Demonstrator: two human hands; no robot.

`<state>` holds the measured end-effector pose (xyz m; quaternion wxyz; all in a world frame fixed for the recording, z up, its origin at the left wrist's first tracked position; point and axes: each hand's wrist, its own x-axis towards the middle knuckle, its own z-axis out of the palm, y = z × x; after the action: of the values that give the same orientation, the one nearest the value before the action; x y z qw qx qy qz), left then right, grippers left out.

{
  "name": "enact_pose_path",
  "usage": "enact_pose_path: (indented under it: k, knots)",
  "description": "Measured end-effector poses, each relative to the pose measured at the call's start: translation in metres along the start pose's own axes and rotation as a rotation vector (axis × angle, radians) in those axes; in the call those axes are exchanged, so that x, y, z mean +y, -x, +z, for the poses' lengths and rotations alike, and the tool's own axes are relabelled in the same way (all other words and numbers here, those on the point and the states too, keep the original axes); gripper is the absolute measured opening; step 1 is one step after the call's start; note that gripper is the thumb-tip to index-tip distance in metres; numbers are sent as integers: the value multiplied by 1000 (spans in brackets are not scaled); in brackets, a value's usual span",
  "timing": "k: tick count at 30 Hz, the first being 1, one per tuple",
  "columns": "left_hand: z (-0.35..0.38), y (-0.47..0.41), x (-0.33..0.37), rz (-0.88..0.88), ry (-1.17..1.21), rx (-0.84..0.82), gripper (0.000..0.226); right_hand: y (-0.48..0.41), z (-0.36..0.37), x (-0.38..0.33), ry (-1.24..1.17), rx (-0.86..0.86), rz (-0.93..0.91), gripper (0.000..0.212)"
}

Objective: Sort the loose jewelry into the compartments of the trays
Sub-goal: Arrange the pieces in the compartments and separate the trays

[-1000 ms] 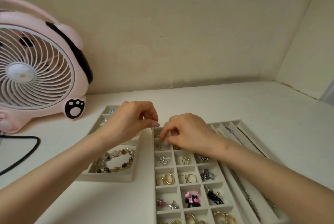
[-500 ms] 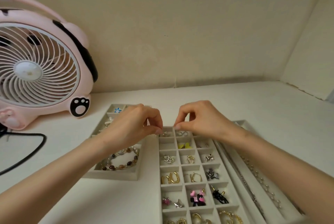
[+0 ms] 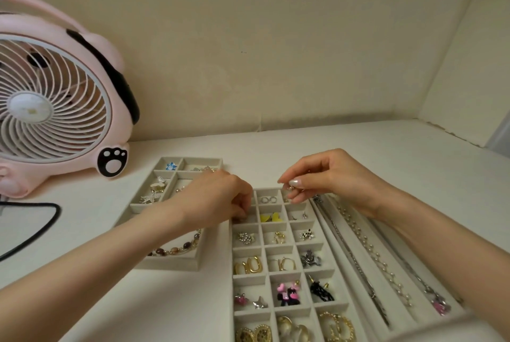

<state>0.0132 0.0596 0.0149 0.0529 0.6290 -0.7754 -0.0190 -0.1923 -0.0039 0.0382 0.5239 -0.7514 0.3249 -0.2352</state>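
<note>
A grey grid tray holds earrings in small compartments. My right hand hovers over its far right corner and pinches a small silver earring between thumb and fingers. My left hand lies curled over the tray's far left compartments, fingertips down inside one; what it holds is hidden. A second tray to the left carries a beaded bracelet, a starfish brooch and a blue flower piece. A long-slot tray on the right holds chains and a pearl necklace.
A pink desk fan stands at the back left, with a black cable looping across the white tabletop. Walls close the back and right side. Bare tabletop lies behind the trays.
My right hand lifted away from the grid tray's far left and moved right with a small earring. My left hand dropped into the tray's far left compartments. The camera shifted left.
</note>
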Motion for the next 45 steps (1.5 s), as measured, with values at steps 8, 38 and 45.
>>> enact_pose_path:
  k: [8, 38, 45]
  knots:
    - [10, -1, 4, 51, -172, 107, 11, 4, 1, 0, 88, 29, -16, 11]
    - [4, 16, -28, -63, 151, 425, 11, -25, 50, -4, 406, 63, 11, 9]
    - [7, 19, -32, -69, 206, 430, 8, -33, 62, -6, 538, -15, 51, 10]
